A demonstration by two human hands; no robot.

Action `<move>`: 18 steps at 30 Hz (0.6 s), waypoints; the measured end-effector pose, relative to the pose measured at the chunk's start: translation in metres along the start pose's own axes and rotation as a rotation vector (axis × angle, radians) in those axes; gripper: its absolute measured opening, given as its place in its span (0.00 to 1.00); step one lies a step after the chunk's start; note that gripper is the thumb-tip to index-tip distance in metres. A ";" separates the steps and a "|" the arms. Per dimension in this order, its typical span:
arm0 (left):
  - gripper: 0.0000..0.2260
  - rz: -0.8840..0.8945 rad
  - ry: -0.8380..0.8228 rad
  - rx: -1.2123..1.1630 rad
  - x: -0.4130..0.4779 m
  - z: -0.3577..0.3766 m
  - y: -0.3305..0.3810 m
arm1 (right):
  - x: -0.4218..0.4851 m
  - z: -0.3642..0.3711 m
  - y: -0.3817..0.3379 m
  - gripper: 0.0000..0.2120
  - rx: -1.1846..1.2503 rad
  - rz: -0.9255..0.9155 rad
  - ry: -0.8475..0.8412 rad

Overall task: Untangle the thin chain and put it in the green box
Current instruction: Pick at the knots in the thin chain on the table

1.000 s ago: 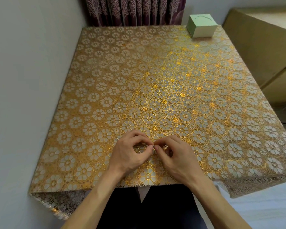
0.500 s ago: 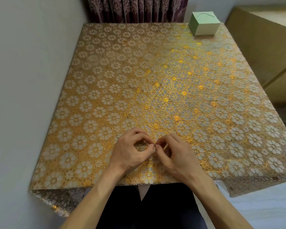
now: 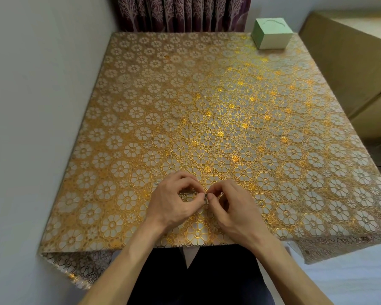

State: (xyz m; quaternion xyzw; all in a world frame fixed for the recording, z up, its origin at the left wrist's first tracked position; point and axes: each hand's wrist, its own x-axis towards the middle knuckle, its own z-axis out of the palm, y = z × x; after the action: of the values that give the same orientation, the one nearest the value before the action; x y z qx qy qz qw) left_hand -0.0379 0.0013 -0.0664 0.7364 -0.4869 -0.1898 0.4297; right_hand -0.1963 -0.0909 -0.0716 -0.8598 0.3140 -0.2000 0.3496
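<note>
Near the table's front edge, my left hand [image 3: 174, 200] and my right hand [image 3: 230, 206] meet fingertip to fingertip. Between them they pinch a thin silvery chain [image 3: 206, 197], of which only a tiny glinting bit shows; the rest is hidden by my fingers. Both hands have their fingers curled, thumbs and forefingers pressed together over the chain. The green box [image 3: 272, 33] stands closed at the far right corner of the table, far from both hands.
The table [image 3: 185, 106] carries a gold cloth with a white flower pattern that hangs over its front edge. A grey wall runs along the left side, a dark curtain [image 3: 180, 12] hangs behind, and a tan cabinet [image 3: 350, 62] stands to the right.
My hands stay together on the chain with only small finger movements. The view has shifted slightly, so the green box sits a little further right in frame.
</note>
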 end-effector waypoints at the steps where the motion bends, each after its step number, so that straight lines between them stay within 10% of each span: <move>1: 0.04 0.007 -0.004 0.018 0.000 0.000 -0.001 | 0.000 0.000 0.000 0.06 -0.014 -0.005 0.001; 18: 0.07 0.052 0.020 0.076 -0.001 0.002 0.000 | 0.001 -0.002 0.003 0.05 -0.068 -0.003 -0.030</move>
State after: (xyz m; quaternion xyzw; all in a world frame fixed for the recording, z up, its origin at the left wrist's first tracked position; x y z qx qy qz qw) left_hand -0.0397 0.0017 -0.0674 0.7410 -0.5084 -0.1525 0.4112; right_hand -0.1981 -0.0940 -0.0728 -0.8745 0.3142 -0.1766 0.3246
